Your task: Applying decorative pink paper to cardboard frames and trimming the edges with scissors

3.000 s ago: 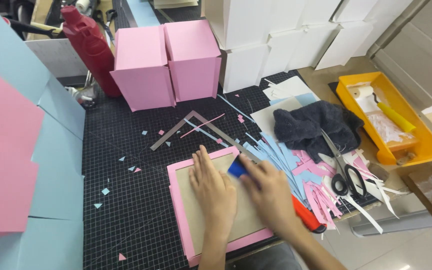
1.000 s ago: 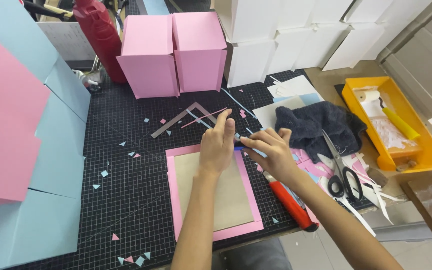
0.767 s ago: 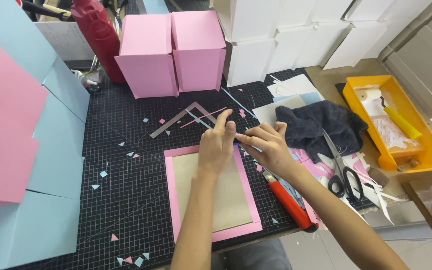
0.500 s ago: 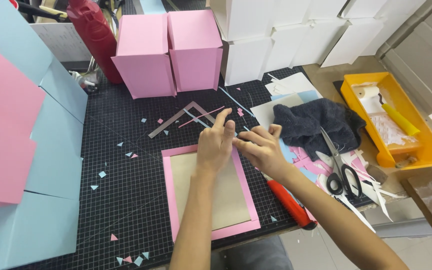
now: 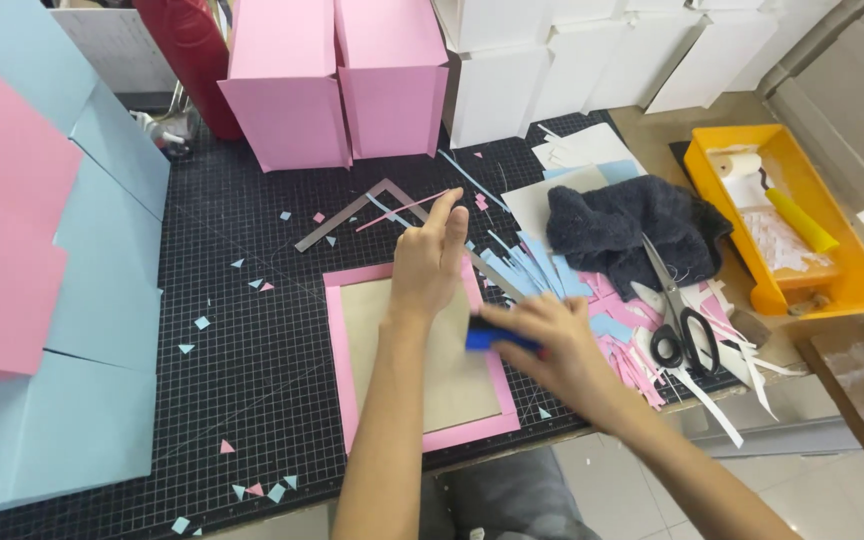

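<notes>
Here left hand flat on pink sheet; right hand grips blue tool.

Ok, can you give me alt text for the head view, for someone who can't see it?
A left hand presses flat on a brown board lying on pink paper, while the right hand holds a blue tool at the board's right edge. They work on a black cutting mat with scissors nearby.

Left hand flat on pink sheet, far edge. Right hand grips blue tool at sheet's right edge. Scissors right, black mat underneath.
</notes>
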